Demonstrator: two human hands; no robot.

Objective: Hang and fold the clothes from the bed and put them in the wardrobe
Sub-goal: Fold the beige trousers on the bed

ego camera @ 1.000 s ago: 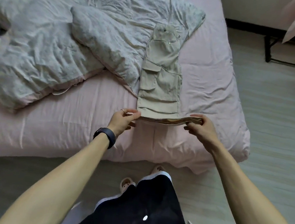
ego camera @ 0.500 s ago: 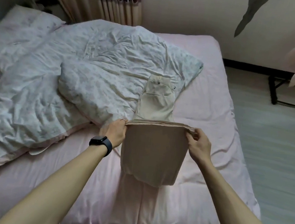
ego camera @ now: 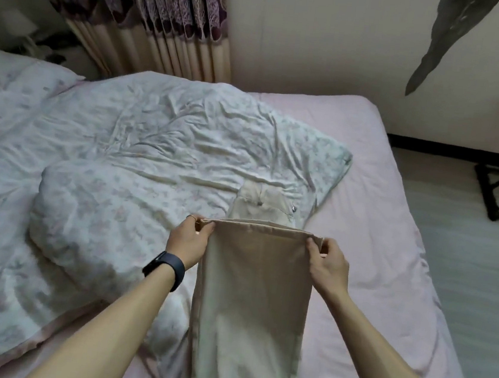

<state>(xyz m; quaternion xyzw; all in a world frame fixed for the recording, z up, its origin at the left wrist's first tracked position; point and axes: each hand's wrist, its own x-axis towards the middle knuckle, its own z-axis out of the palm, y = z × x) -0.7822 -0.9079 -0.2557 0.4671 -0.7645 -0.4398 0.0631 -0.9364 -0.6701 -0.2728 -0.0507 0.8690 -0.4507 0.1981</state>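
- We hold the beige trousers (ego camera: 251, 298) up by one edge, probably the leg hems. Left hand (ego camera: 187, 242) and right hand (ego camera: 328, 264) each pinch a corner, level and equally near.
- Their long axis runs straight away from us, and the waistband (ego camera: 266, 204) rests on the duvet's (ego camera: 121, 158) right corner.

A home bedroom: bed (ego camera: 379, 185), rumpled duvet (ego camera: 140, 151), curtains (ego camera: 156, 16).

Floral duvet (ego camera: 153, 147) on my L, pillow (ego camera: 21, 76) at far-L corner. Purple & cream curtain (ego camera: 156, 16) behind. Black metal frame (ego camera: 490, 191) on floor (ego camera: 465, 275) to my R, maybe a stand. Dark shape (ego camera: 442, 40) on wall (ego camera: 321, 41).
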